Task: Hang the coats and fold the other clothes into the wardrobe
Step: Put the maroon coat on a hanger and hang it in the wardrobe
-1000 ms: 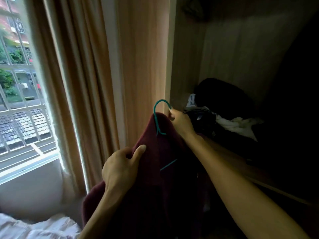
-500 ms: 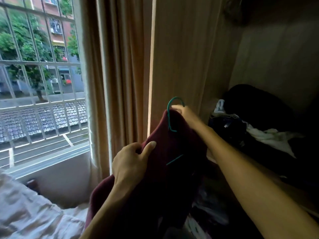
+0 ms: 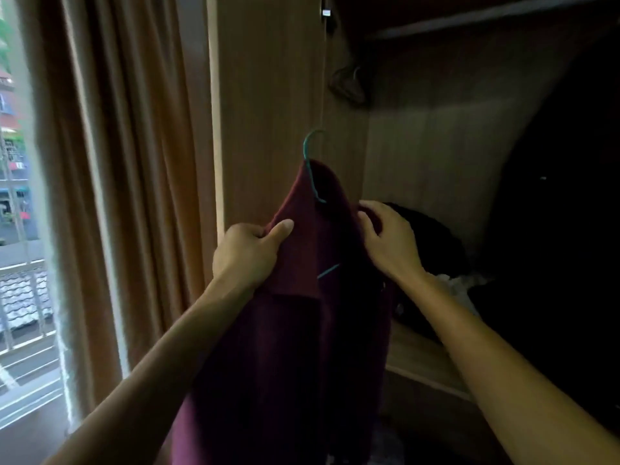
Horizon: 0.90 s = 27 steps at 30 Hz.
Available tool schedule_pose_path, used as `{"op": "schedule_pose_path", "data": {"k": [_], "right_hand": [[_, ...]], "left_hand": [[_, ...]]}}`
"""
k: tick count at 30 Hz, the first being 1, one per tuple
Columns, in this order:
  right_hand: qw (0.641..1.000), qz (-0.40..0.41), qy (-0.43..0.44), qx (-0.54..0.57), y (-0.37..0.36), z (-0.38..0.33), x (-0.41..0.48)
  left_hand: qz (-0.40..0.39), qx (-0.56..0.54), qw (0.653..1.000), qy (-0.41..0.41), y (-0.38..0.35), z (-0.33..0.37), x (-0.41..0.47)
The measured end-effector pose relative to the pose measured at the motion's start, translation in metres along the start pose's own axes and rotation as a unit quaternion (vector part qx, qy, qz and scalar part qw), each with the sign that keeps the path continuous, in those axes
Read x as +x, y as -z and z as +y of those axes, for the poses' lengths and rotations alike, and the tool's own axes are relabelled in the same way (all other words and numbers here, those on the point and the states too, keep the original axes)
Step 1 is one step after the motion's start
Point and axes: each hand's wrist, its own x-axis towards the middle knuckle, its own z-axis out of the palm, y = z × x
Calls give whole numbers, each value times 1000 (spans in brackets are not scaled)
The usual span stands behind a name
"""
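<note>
Far left: barred window [image 3: 20, 280], daylight, tiled roof outside. Beside it hangs a tan pleated fabric curtain [image 3: 134, 196], floor length.

Next right: light wooden wardrobe side panel [image 3: 268, 95], upright, forming the open wardrobe's left edge.

Centre: left hand [image 3: 248, 253] raised, fingers curled into the near shoulder of a dark maroon cloth coat [image 3: 285, 347], thumb laid flat along the fabric; firm hold on the cloth. The coat sits on a thin teal wire hanger [image 3: 304, 150]. The hook stands above the collar in front of the side panel, caught on nothing visible. A short teal stretch of wire shows lower down at the coat's front opening. The coat is held up in the air at the wardrobe mouth, its body drooping below both forearms.

Right hand [image 3: 389, 239] grips the coat's far shoulder, fingers bent round the fabric edge.

Behind it: wooden wardrobe shelf [image 3: 419, 360] carrying a heap of black clothes [image 3: 432, 236] and a crumpled white garment [image 3: 466, 283].

Far right: dark, detail unreadable.
</note>
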Motion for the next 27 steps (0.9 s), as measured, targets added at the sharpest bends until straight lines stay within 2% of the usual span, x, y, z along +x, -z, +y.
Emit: {"op": "schedule_pose_path", "data": {"k": [4,10,17,27], "right_hand": [[998,49,24,-35,40,26,30],[987,87,42,-129,100,81,82],[975,116,49,-181,149,144,144],[954,170,66,-240,176,215,227]], "left_hand": [[-19,-44,999,-21,-40,60,53],[-58,-199,978,-33,-122,149,120],[-39,-205,973,-97,-234,224,180],[-23,-186,975,-118,-348,300,273]]}}
